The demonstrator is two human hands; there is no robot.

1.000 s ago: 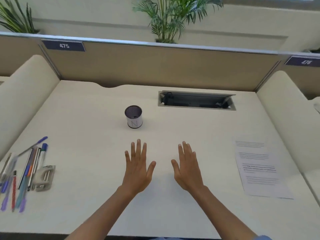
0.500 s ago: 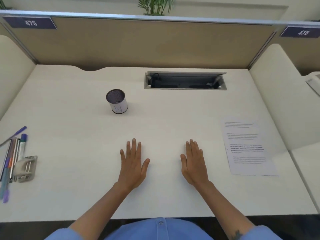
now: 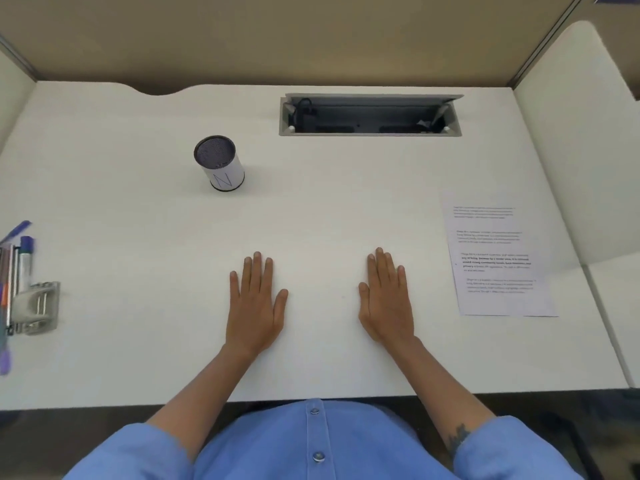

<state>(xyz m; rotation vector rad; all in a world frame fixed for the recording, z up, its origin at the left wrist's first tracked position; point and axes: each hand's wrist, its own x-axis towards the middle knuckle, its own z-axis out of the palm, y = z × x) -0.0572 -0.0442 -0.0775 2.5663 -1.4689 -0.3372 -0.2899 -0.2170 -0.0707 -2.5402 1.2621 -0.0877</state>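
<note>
My left hand lies flat, palm down, on the white desk, fingers straight and together. My right hand lies flat the same way, a hand's width to its right. Neither holds anything. A white pen cup with a dark mesh inside and an "N" on its side stands upright beyond my left hand. Several pens and a metal clip holder lie at the desk's left edge. A printed sheet of paper lies flat to the right of my right hand.
An open cable box is sunk into the desk at the back. Brown partition panels close the back, and cream side dividers flank the desk. The near desk edge runs just in front of my blue shirt.
The view has tilted downward, so the plants and number plates have left the frame. Both hands settled flat on the desk and drew slightly apart.
</note>
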